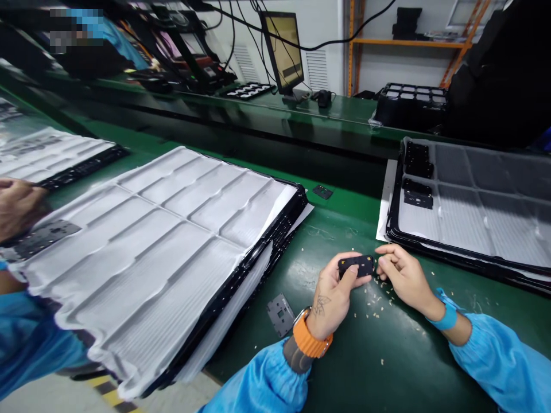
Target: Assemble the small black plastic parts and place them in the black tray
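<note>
Head view: the left hand (333,295) has its grip clasped on a small black plate (355,266), thumb across its face, raised over the green counter (344,378). Right hand (404,278): fingers curled just beside the plate's right end; whether this grip pinches anything cannot be determined. Small pale pieces (382,362) lie scattered on the counter below and around. A grey plate (280,315) lies near the left wrist; another dark plate (322,191) lies farther back. Left: a stack of trays (172,229), white-lined. Right: a second tray stack (482,212), carrying black parts (418,160) at its left edge. Far left, a co-worker's hand (19,209) is beside a dark panel (47,238).
</note>
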Available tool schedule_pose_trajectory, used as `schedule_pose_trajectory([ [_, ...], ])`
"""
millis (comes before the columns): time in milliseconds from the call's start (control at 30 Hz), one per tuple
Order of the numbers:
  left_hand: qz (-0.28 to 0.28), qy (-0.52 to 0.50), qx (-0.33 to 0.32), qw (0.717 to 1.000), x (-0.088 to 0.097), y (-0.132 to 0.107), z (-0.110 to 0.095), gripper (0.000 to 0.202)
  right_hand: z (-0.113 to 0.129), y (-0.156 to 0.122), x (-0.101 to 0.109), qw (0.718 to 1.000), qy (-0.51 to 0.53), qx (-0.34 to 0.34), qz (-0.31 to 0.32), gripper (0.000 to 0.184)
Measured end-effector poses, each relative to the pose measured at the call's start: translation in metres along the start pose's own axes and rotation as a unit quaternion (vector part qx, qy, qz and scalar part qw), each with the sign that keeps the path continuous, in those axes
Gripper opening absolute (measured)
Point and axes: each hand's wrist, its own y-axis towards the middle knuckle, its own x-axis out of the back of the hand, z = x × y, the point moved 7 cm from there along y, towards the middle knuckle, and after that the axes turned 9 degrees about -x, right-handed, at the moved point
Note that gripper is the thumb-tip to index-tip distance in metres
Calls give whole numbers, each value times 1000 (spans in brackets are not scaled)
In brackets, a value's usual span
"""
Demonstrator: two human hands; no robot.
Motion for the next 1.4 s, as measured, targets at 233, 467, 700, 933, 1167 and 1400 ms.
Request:
schedule_pose_trajectory([
  [233,4,3,10,1000,-9,-6,7,30,13,-2,-12,996,60,21,55,17],
  [467,10,4,9,1000,-12,-9,14,28,8,-2,-10,997,76,6,13,10],
  [700,17,1,2,1000,-16,-10,11,26,10,-5,-11,996,84,21,-7,15],
  [933,74,-23,24,997,-25,-13,15,30,-5,-4,-6,996,78,-5,-41,14],
  [1167,24,-31,62,997,-12,-7,15,27,3,-5,-6,1000,6,11,-14,19],
  [1400,14,0,84,996,-5,-1,15,38,-4,-7,-9,999,-29,-29,25,26],
])
